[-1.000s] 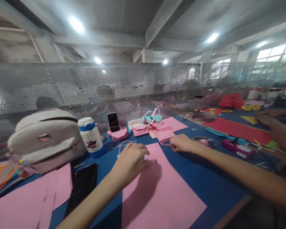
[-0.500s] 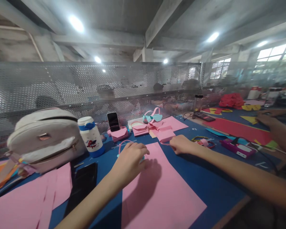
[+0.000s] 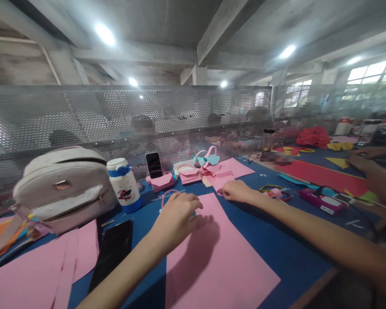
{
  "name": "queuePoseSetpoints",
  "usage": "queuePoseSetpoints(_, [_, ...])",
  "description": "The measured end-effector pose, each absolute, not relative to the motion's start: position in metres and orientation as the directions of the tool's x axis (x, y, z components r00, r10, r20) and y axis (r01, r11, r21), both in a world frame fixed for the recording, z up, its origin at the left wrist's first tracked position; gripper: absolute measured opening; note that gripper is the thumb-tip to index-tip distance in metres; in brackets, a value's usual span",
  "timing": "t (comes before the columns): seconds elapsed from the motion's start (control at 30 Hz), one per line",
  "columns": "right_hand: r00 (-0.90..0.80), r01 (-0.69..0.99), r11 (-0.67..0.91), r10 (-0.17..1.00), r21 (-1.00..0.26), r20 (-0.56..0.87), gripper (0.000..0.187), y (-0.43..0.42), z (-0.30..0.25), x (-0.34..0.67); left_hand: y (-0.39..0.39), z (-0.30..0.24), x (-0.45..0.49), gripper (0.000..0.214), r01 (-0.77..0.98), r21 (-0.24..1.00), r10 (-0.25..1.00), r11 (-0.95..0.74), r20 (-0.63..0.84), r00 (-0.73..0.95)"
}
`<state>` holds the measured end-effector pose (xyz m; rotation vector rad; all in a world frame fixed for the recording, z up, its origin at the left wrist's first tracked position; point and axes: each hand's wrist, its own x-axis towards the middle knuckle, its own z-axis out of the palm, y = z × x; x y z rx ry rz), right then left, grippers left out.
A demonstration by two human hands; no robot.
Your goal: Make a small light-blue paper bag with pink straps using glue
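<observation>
A pink sheet (image 3: 225,262) lies flat on the blue tabletop (image 3: 292,249), its long axis running away from the person.
Its far end points toward folded pink paper (image 3: 219,182); a bottle (image 3: 125,189) stands off left. The left hand (image 3: 180,212), fingers bent, covers its left edge; the right hand (image 3: 238,192) curls beside the folded paper. Whether either grips anything, I cannot tell.

No legible text or numbers, plate (image 3: 61,185) on backpack (image 3: 41,201) unreadable
</observation>
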<state>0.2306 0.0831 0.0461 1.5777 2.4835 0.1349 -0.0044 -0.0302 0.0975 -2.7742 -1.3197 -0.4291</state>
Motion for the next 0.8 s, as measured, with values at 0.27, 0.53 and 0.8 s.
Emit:
queuePoseSetpoints(0.27, [-0.394, 0.885, 0.408, 0.913, 0.226, -0.105, 0.032, 0.087, 0.041, 0.225, -0.029, 0.096, -0.004, 0.019, 0.753, 0.116, 0.752, -0.647, 0.259, 0.606])
queuePoseSetpoints(0.53, [-0.452, 0.853, 0.456, 0.889, 0.252, -0.080, 0.032, 0.081, 0.041, 0.214, -0.029, 0.095, -0.001, 0.018, 0.756, 0.111, 0.754, -0.645, 0.254, 0.606])
queuePoseSetpoints(0.8, [-0.466, 0.829, 0.494, 0.869, 0.261, -0.165, 0.031, 0.084, 0.044, 0.219, -0.032, 0.096, -0.001, 0.018, 0.747, 0.111, 0.744, -0.656, 0.267, 0.613])
